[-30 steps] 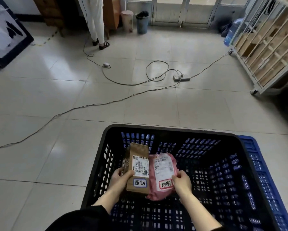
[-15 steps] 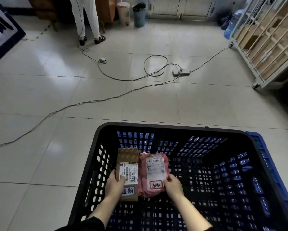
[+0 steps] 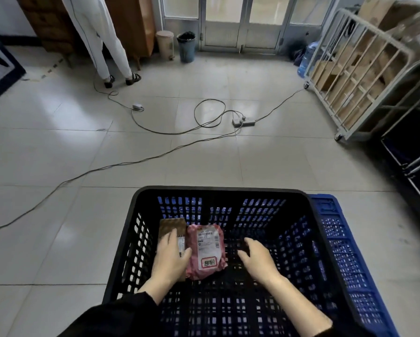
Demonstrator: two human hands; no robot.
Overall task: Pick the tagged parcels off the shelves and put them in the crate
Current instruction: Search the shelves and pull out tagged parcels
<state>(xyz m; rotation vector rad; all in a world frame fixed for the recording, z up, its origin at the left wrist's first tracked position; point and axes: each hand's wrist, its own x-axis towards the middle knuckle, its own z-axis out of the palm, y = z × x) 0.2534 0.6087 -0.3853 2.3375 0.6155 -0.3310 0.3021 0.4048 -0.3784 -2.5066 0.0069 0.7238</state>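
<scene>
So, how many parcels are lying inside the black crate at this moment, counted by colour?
Brown parcel: 1
Pink parcel: 1
Total in the black crate: 2

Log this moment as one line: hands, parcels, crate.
left hand: flat on brown parcel | right hand: open, empty, apart from pink parcel | both parcels side by side in black crate
</scene>
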